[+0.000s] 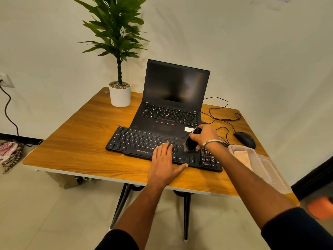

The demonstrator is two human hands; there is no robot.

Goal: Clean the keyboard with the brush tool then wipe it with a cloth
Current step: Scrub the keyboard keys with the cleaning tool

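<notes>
Head view: flat black keyboard (155,147) lies on woodgrain table (75,141), touching the open laptop (173,98). Left hand (164,163) rests on its keys, fingers straight. Right hand (205,136) grips dark bristly brush (191,143), tuft on keys. Pale cloth (242,157) sits in clear plastic box (266,168).

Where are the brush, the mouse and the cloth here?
brush (190,143), head view, on its dark bristles.
mouse (245,139), head view, on its top shell.
cloth (242,156), head view, on its fold inside the clear container.

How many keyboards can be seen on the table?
2: the external keyboard near the front edge, under both hands, and the laptop keyboard behind it.
</notes>
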